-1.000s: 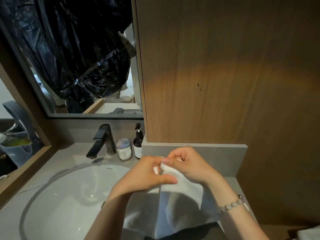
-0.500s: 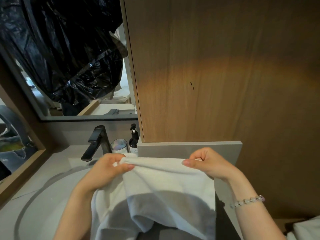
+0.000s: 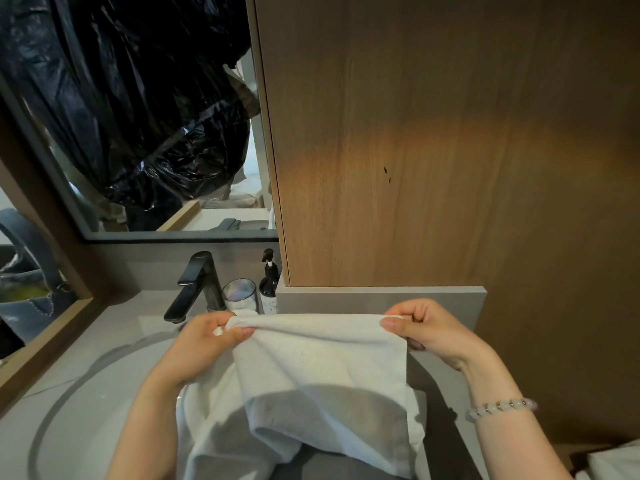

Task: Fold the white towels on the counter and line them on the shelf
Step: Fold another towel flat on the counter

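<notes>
A white towel [image 3: 322,368] hangs spread between my two hands above the counter and the sink's right side. My left hand [image 3: 204,341] pinches its top left corner, bunching the cloth there. My right hand [image 3: 426,327] pinches the top right corner, a bead bracelet on that wrist. The top edge runs nearly taut between them, and the lower part drapes in loose folds toward me. A bit of another white towel [image 3: 613,462] shows at the bottom right corner. No shelf is recognisable in view.
A white basin [image 3: 90,403] is set in the grey counter [image 3: 114,327]. Behind it stand a black faucet [image 3: 197,282], a glass [image 3: 239,294] and a dark pump bottle [image 3: 269,289]. A wooden panel [image 3: 433,150] rises over a grey ledge [image 3: 381,299]. Black plastic shows in the mirror [image 3: 131,109].
My hands were together at one edge of the towel; they have moved apart, sliding to opposite corners and stretching the top edge out wide.
</notes>
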Available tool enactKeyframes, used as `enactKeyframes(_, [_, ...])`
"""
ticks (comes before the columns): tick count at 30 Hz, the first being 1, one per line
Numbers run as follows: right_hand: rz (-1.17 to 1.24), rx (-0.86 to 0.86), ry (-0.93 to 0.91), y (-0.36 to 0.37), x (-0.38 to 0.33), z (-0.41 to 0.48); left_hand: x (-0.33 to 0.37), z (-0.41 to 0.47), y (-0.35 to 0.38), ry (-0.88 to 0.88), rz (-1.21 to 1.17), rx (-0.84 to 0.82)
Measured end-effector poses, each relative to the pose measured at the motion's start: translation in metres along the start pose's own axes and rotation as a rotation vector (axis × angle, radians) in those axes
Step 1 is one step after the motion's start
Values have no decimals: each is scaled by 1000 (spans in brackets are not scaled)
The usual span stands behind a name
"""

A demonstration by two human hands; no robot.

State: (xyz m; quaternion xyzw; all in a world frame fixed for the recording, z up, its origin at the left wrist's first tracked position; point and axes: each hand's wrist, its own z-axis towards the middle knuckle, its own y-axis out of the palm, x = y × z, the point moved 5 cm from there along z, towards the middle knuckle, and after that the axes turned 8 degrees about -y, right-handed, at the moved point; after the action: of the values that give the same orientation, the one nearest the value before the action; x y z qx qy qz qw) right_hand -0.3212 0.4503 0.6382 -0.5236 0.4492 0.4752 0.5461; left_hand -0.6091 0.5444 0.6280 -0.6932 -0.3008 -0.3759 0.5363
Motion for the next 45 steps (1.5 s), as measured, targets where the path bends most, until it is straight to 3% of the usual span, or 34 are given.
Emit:
enactKeyframes(6, [118,88,-21,-4,8,2,3,2,10,-20,-82,140])
enactKeyframes(12, [156,127,-43,-4,9,4,4,5,22,-86,-66,100])
enactKeyframes(18, [353,178,9,17,18,6,19,-4,32,-79,-295,114])
enactKeyframes(25, [207,159,3,52,21,13,40,-17,43,-32,-405,231])
enactKeyframes(28, [200,208,-32,64,15,17,60,-27,53,71,-359,251])
enactKeyframes(35, [229,273,4,65,15,15,77,-39,71,290,98,397])
enactKeyframes(45, [281,258,39,66,4,10,73,-42,90,435,255,432])
